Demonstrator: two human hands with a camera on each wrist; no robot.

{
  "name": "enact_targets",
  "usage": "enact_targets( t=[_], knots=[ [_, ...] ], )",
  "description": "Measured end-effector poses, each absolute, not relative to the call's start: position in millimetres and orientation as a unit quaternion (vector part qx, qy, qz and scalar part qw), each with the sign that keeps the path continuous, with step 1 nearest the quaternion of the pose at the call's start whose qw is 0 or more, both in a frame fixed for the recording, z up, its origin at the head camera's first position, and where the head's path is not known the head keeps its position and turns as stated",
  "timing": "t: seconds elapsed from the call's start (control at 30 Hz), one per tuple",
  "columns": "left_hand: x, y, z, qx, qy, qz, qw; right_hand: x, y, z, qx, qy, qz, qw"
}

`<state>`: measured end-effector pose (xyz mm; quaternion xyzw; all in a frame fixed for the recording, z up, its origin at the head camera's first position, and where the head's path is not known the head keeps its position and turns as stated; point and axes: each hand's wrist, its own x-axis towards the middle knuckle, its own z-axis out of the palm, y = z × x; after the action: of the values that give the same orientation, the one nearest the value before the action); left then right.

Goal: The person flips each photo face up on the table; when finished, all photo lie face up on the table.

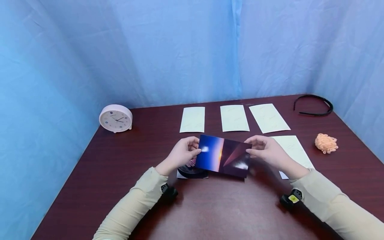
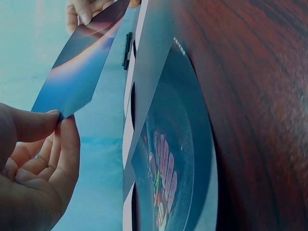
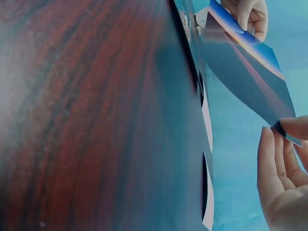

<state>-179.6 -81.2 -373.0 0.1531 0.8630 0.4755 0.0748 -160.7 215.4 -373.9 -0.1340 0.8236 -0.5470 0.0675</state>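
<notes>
A glossy photo print with a blue-to-orange glow and a dark reddish half is held up over the table. My left hand pinches its left end between thumb and fingers. At the opposite end, my right hand pinches the right edge the same way. In the left wrist view the photo print slants away above the table, clear of it. Below and partly behind it lies another picture, dark with a plate of food; the left wrist view shows this food picture closer.
Pale blank-looking cards lie beyond: a left card, a middle card, a right card and a nearer card partly behind my right arm. A white clock, black headband and peach yarn ball stand around them.
</notes>
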Motion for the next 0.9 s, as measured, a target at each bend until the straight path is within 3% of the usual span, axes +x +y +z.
enact_targets(
  t=[0.53, 0.7, 0.9],
  knots=[
    [-185, -88, -373, 0.133, 0.852, 0.506, 0.031, -158, 207, -379, -0.147, 0.805, -0.567, 0.093],
    [-184, -86, -369, 0.109, 0.833, 0.543, -0.005, -158, 207, -378, -0.130, 0.785, -0.598, 0.096],
    [-189, -82, -372, 0.057, 0.793, 0.605, -0.037, -159, 203, -377, -0.073, 0.735, -0.672, 0.050]
  ],
)
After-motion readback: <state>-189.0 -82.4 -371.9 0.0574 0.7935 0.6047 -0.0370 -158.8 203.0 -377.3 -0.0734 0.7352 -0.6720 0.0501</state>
